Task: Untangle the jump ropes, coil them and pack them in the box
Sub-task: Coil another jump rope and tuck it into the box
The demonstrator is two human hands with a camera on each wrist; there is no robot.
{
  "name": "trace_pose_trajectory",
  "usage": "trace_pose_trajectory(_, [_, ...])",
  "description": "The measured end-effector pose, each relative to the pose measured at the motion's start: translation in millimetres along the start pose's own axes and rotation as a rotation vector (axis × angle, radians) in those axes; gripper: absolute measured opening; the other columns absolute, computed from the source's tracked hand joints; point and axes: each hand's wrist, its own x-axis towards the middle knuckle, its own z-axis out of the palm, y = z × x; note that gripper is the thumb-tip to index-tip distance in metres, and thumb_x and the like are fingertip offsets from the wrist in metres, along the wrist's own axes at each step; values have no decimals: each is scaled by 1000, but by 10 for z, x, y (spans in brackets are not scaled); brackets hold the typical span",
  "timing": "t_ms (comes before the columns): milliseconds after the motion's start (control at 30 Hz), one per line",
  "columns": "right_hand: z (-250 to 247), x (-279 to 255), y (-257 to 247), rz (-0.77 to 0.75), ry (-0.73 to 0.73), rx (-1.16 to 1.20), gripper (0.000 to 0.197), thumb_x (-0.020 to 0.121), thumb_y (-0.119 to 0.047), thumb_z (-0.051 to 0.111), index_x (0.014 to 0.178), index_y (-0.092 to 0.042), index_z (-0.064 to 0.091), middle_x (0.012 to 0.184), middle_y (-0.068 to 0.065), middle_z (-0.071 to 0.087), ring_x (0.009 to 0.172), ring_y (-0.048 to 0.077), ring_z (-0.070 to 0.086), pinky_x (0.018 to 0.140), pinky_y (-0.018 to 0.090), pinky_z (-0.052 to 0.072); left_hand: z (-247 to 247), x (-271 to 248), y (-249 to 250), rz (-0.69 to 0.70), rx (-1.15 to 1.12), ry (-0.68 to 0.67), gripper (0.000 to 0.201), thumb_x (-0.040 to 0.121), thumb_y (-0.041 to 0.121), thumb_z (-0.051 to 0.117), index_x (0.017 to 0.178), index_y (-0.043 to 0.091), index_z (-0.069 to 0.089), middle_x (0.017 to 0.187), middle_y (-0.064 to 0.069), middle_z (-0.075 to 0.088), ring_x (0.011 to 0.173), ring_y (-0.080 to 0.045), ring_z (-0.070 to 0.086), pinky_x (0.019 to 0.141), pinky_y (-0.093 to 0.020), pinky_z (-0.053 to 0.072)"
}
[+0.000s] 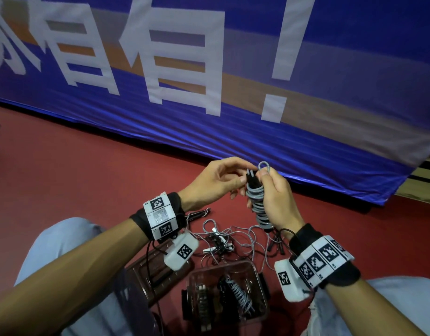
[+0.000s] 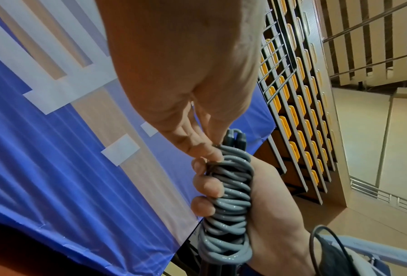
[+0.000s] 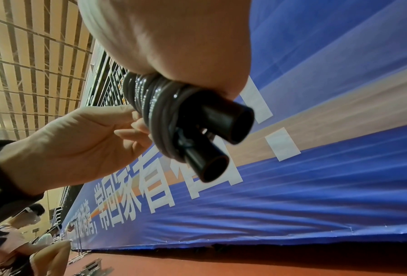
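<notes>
Held above the red floor (image 1: 75, 166): grey coiled jump rope (image 1: 257, 202), gripped by right hand (image 1: 278, 197), left hand (image 1: 216, 183) fingers pinching its top. Clear plastic box (image 1: 262, 309) contained two coiled ropes (image 1: 240, 297).

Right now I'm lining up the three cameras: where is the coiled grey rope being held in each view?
Head: coiled grey rope, centre, upright in the right hand.
Left wrist: lower centre, the right hand's fingers wrapped around it.
Right wrist: upper centre, black handles sticking out.
Shared landmark: blue banner behind.
</notes>
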Motion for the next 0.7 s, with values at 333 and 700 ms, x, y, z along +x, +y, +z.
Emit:
trace_pose_trajectory(333, [34, -9, 19, 9, 9, -36, 35, 110, -29, 36, 98, -5, 59, 75, 23, 67, 57, 38, 66, 58, 52, 52, -68, 9, -17, -89, -10, 9, 11, 93, -4, 64, 99, 3, 60, 76, -14, 60, 61, -23, 55, 54, -28, 46])
trace_pose_trajectory(700, [83, -40, 35, -71, -13, -136, 37, 111, -31, 36, 107, -20, 71, 95, 3, 76, 88, 23, 72, 80, 44, 56, 45, -30, -65, 162, 380, 142, 34, 88, 10, 65, 120, 19, 67, 108, 2, 69, 90, -21, 65, 61, -36, 49])
